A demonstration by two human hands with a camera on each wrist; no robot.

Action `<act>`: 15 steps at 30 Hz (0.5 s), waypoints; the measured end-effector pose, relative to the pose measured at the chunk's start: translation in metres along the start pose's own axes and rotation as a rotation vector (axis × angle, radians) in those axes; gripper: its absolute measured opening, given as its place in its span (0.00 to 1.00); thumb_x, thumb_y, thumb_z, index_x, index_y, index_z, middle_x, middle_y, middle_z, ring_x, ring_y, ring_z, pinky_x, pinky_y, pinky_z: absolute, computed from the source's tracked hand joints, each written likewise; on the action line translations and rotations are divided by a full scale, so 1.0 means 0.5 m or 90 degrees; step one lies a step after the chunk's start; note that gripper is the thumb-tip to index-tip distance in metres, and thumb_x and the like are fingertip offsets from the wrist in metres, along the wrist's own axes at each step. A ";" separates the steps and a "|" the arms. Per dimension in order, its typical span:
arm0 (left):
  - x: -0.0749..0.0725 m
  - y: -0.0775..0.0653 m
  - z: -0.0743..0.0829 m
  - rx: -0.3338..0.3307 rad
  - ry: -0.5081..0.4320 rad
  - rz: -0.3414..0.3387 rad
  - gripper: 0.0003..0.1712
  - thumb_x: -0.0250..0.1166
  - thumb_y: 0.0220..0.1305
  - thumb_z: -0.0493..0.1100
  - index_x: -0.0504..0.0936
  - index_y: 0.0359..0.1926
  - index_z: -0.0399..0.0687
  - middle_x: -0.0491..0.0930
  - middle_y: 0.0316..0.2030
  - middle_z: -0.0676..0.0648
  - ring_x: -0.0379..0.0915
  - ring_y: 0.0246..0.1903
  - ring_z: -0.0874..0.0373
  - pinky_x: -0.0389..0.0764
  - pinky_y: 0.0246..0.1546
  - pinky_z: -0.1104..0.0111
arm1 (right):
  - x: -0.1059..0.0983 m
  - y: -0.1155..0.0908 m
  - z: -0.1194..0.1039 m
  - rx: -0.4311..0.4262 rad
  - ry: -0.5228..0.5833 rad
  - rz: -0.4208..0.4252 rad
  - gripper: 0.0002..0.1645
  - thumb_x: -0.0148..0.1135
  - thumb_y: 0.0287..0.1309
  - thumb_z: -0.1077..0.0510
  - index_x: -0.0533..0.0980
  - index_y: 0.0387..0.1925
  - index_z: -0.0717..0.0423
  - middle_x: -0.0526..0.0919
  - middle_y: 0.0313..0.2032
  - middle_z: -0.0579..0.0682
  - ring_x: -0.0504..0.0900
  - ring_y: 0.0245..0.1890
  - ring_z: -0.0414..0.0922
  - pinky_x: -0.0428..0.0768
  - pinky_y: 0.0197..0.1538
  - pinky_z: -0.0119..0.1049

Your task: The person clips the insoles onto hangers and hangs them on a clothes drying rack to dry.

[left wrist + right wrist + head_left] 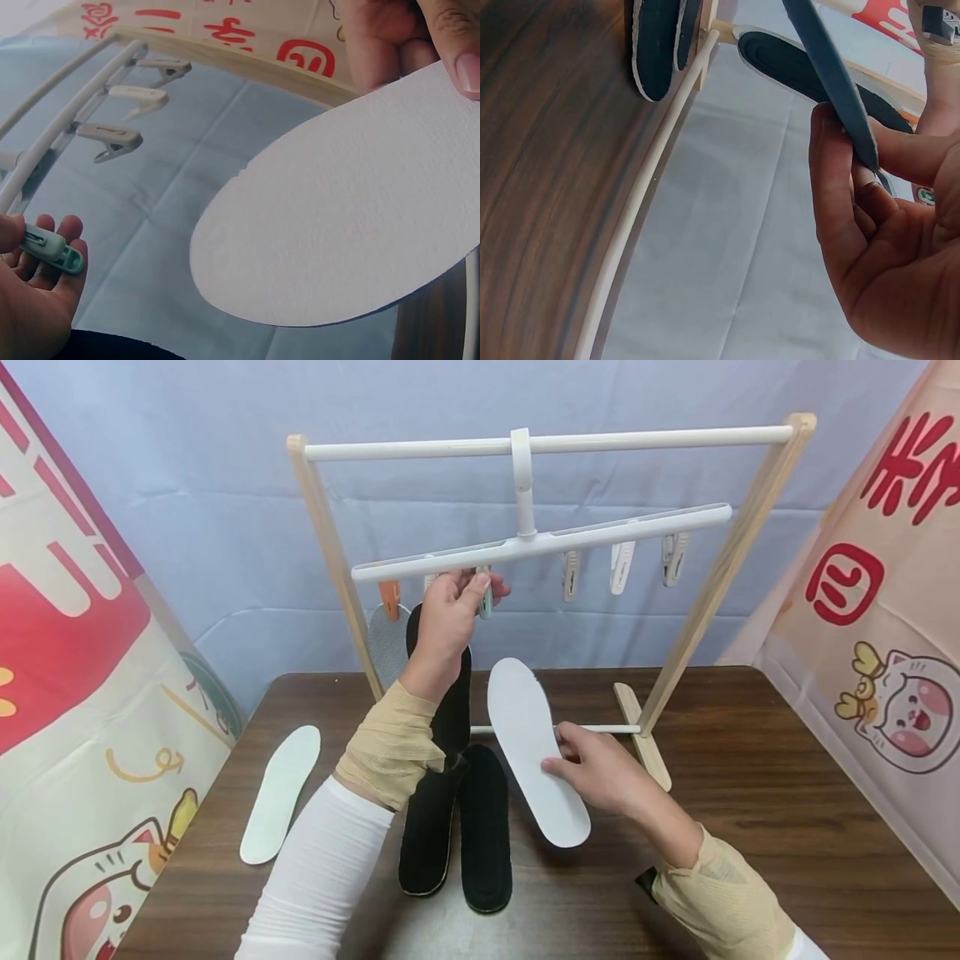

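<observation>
Left hand (450, 606) pinches a clip (54, 249); right hand (603, 768) grips a white insole (517, 718). 1 pale insole (281, 797) lies near the bench's (765, 777) left edge.

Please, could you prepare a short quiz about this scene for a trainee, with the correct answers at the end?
1. Multiple choice: what does the left hand pinch? a) an orange clip b) a green clip c) the top bar
2. True or false: the right hand holds a black insole.
3. Fill in the number: ___ black insoles lie on the table.

Key: 1. b; 2. False, it holds a white insole; 3. Two.
</observation>
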State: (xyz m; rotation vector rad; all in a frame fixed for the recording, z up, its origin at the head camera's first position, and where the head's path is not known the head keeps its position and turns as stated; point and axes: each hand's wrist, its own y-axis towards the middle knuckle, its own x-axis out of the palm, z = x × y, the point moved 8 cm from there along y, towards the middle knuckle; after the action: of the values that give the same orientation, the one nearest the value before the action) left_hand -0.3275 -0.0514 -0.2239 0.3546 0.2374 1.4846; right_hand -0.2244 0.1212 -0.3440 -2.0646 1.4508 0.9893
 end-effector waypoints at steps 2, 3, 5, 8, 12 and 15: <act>0.001 0.000 0.001 0.001 0.000 -0.001 0.13 0.53 0.78 0.39 0.79 0.48 0.34 0.84 0.42 0.37 0.81 0.47 0.51 0.74 0.49 0.69 | -0.002 0.000 -0.002 -0.001 -0.003 0.002 0.10 0.66 0.65 0.59 0.76 0.43 0.59 0.89 0.34 0.48 0.80 0.30 0.39 0.78 0.32 0.37; 0.001 0.000 0.001 0.002 0.001 -0.001 0.13 0.53 0.78 0.39 0.79 0.48 0.34 0.84 0.42 0.37 0.81 0.47 0.51 0.74 0.49 0.69 | -0.003 0.000 -0.002 0.000 -0.004 0.003 0.09 0.66 0.65 0.59 0.75 0.42 0.59 0.89 0.33 0.48 0.80 0.30 0.39 0.78 0.32 0.37; 0.001 0.000 0.000 0.003 0.001 -0.002 0.12 0.53 0.78 0.39 0.79 0.48 0.34 0.84 0.41 0.38 0.81 0.47 0.52 0.74 0.48 0.69 | -0.005 0.000 -0.003 0.001 -0.004 0.005 0.09 0.66 0.65 0.58 0.75 0.41 0.58 0.88 0.32 0.47 0.79 0.29 0.39 0.77 0.31 0.37; 0.001 0.000 -0.001 0.004 0.000 -0.004 0.12 0.53 0.79 0.39 0.79 0.48 0.34 0.84 0.41 0.39 0.81 0.46 0.52 0.74 0.48 0.69 | -0.008 0.000 -0.005 0.000 0.000 0.008 0.09 0.66 0.65 0.58 0.74 0.40 0.57 0.88 0.31 0.46 0.79 0.29 0.39 0.77 0.31 0.37; 0.001 0.001 -0.002 0.003 -0.003 -0.004 0.12 0.53 0.79 0.39 0.79 0.48 0.34 0.84 0.41 0.39 0.81 0.46 0.53 0.75 0.49 0.68 | -0.011 0.000 -0.007 -0.004 0.006 0.011 0.09 0.66 0.65 0.58 0.74 0.39 0.57 0.89 0.32 0.46 0.79 0.29 0.39 0.77 0.32 0.37; 0.001 0.000 -0.002 0.003 -0.005 -0.005 0.12 0.53 0.79 0.39 0.79 0.49 0.34 0.84 0.41 0.39 0.81 0.47 0.52 0.75 0.50 0.68 | -0.014 0.001 -0.009 -0.007 0.007 0.013 0.08 0.66 0.65 0.59 0.74 0.39 0.57 0.89 0.32 0.46 0.79 0.29 0.39 0.77 0.32 0.37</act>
State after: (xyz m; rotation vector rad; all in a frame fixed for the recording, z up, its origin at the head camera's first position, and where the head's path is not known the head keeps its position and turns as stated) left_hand -0.3280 -0.0509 -0.2248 0.3624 0.2361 1.4745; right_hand -0.2250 0.1222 -0.3357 -2.0705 1.4786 0.9973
